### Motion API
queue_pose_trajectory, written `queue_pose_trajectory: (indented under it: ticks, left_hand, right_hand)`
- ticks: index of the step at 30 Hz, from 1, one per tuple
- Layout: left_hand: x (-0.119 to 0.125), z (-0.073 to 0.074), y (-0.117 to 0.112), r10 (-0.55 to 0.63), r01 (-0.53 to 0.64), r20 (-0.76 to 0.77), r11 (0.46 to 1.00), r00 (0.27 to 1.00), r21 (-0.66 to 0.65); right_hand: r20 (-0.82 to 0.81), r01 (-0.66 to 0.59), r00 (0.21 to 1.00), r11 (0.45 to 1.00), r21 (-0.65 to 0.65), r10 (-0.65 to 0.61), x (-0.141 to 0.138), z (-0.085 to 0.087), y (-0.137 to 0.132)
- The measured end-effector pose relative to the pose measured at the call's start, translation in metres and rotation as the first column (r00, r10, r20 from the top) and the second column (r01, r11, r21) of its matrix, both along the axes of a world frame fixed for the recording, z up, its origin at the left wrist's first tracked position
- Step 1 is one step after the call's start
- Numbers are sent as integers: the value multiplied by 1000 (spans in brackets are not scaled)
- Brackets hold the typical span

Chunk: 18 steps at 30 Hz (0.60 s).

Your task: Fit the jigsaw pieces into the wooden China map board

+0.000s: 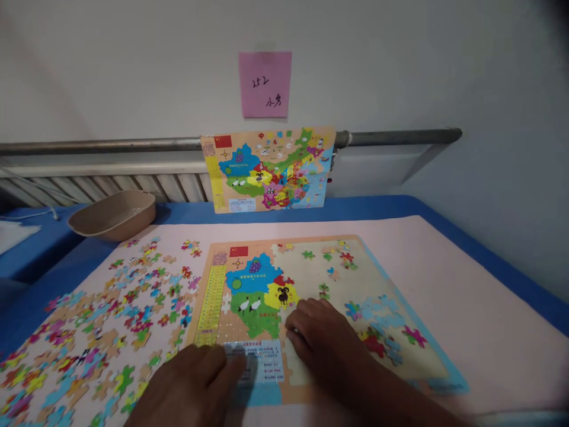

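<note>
A map jigsaw board lies on the pink mat in front of me, its left part filled with blue, green, yellow and red pieces. My left hand rests flat on the board's lower left corner, fingers stretched over the printed legend. My right hand lies on the board's middle, fingers curled down and pressing on the pieces near the green region. What is under its fingertips is hidden. Several loose pieces lie on the board's unfilled right part.
Many loose coloured puzzle pieces are spread over the mat's left side. A beige bowl stands at the back left. A reference map picture leans on the wall under a pink note. The blue table edge runs along the right.
</note>
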State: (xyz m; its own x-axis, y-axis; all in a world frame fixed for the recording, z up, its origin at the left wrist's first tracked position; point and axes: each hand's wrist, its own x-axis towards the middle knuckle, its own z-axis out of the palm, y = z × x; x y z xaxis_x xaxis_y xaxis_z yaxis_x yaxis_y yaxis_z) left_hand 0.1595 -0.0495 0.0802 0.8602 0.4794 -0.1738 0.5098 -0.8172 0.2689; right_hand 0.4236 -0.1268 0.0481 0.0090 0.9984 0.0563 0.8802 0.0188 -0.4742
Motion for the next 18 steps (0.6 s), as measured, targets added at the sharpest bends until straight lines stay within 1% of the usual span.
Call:
queue_pose_trajectory:
  ticks: [1, 2, 3, 5, 6, 8, 11, 13, 18]
  left_hand:
    - [15, 10, 3, 6, -13, -121, 998, 993, -56]
    - [28, 18, 5, 13, -30, -185, 995, 983, -92]
    - [38, 24, 7, -5, -28, -222, 989, 975, -143]
    - [53, 28, 7, -29, -10, -226, 986, 974, -167]
    - [58, 26, 7, -44, 10, -212, 987, 976, -160]
    - [61, 18, 7, -51, 33, -181, 994, 982, -101]
    - [59, 4, 9, -40, 37, -121, 999, 992, -21]
    - [56, -3, 10, -40, 40, -62, 999, 997, 9]
    - [48, -15, 13, -63, 50, 100, 990, 993, 131]
  right_hand:
    - [10, -1, 1000, 1000, -15, 1, 0, 1, 0]
    - [21, -1, 1000, 1000, -29, 2, 0, 2, 0]
    - [32, -1, 999, 999, -44, 2, 0, 3, 1]
    - [49, 3, 999, 997, -73, 1, -1, 5, 1]
    - [54, 7, 999, 996, -85, -3, -1, 6, 2]
    - [58, 10, 998, 995, -101, -4, -1, 8, 2]
    - [80, 10, 997, 992, -128, 0, -2, 9, 3]
    - [92, 9, 996, 991, -135, 4, -1, 7, 2]
    - [71, -9, 997, 997, -82, 15, 1, 0, 0]
